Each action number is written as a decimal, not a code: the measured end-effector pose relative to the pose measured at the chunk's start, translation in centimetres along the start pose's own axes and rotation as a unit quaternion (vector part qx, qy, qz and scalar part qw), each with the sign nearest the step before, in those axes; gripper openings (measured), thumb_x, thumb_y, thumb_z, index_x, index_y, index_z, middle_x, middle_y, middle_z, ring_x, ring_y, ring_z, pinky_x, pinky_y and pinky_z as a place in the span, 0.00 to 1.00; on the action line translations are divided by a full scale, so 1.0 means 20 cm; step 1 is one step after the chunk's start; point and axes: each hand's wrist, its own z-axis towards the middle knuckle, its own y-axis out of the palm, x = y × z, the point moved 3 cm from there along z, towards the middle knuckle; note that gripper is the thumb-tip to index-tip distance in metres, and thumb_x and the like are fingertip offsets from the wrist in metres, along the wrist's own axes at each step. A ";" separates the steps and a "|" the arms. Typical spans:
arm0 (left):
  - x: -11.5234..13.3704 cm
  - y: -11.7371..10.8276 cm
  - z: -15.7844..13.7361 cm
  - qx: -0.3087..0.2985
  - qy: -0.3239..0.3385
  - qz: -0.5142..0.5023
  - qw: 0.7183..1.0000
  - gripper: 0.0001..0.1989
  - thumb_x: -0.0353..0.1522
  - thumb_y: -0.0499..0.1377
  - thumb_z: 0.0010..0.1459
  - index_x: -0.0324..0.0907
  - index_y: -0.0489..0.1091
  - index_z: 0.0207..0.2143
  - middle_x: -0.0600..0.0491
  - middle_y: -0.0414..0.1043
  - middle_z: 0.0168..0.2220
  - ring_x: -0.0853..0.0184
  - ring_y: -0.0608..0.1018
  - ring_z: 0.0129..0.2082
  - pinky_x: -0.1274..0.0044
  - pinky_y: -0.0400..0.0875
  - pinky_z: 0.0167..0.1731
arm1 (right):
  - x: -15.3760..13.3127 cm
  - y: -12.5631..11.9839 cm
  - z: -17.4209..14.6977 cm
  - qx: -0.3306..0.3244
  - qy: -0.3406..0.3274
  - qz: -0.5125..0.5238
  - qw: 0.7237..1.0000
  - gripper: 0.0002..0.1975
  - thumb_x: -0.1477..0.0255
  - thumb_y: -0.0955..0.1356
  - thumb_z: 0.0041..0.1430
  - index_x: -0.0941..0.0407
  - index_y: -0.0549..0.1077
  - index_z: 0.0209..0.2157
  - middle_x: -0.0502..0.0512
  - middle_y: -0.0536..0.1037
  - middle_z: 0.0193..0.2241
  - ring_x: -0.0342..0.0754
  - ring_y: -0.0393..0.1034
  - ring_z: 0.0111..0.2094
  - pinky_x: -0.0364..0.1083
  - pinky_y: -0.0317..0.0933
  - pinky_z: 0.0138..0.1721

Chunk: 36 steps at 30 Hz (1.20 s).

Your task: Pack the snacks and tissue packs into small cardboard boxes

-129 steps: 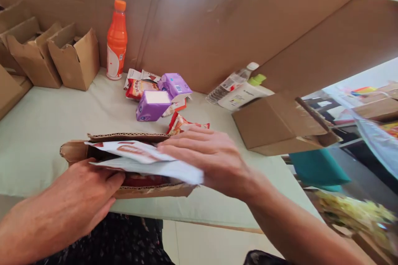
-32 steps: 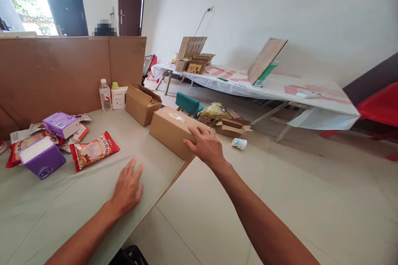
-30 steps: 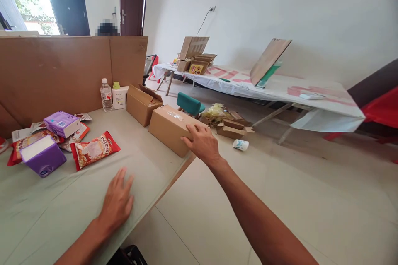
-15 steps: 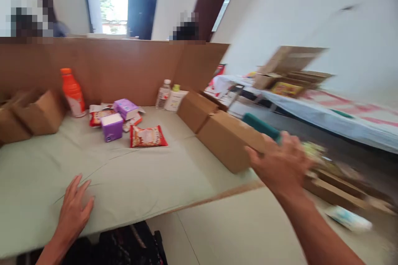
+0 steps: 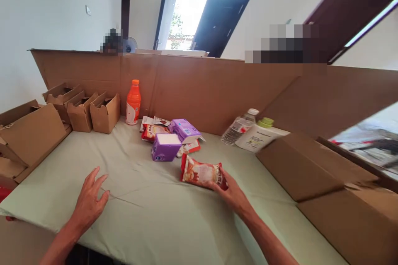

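My right hand (image 5: 228, 188) grips the right end of a red and white snack packet (image 5: 200, 172), thumb in front and fingers mostly hidden behind it. My left hand (image 5: 91, 196) is empty, its fingers spread over the pale green cloth (image 5: 149, 219) at the left. Just behind the packet are two purple packs, one in front (image 5: 166, 148) and another (image 5: 184, 129) resting against it. Beside and under them lie more red snack packets (image 5: 155, 131), partly covered.
An orange bottle (image 5: 133, 105) stands by the cardboard wall (image 5: 199, 87). A clear bottle (image 5: 238, 128) and a white bottle with a green cap (image 5: 258, 137) are at the back right. Several cardboard boxes (image 5: 105, 114) line the left; more boxes (image 5: 307, 165) edge the right.
My right hand has moved left from the right-hand boxes and taken hold of the snack packet. My left hand stays spread over the cloth. The view has turned left.
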 end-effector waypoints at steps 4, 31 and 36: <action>-0.14 -0.08 0.35 0.044 -0.034 0.047 0.997 0.20 0.35 0.56 0.61 0.42 0.70 0.55 0.39 0.64 0.64 0.51 0.72 0.61 0.57 0.73 0.55 | -0.03 0.17 -0.10 -0.017 -0.023 0.024 0.999 0.39 0.46 0.64 0.57 0.53 0.63 0.65 0.64 0.70 0.62 0.63 0.69 0.59 0.62 0.65 0.56; 0.14 -0.60 0.35 -0.154 0.385 -0.002 0.910 0.14 0.25 0.54 0.59 0.52 0.72 0.42 0.60 0.79 0.33 0.68 0.81 0.32 0.69 0.74 0.57 | -0.16 0.06 -0.05 0.076 0.039 0.027 0.996 0.34 0.49 0.62 0.60 0.57 0.67 0.60 0.70 0.70 0.60 0.63 0.64 0.62 0.65 0.60 0.58; 0.24 -0.58 0.30 -0.163 0.387 0.023 0.907 0.13 0.25 0.53 0.61 0.50 0.71 0.42 0.57 0.77 0.32 0.67 0.81 0.34 0.66 0.74 0.58 | -0.52 -0.10 0.22 0.060 -0.098 0.012 0.993 0.37 0.54 0.66 0.61 0.55 0.58 0.67 0.68 0.62 0.66 0.61 0.58 0.66 0.62 0.58 0.61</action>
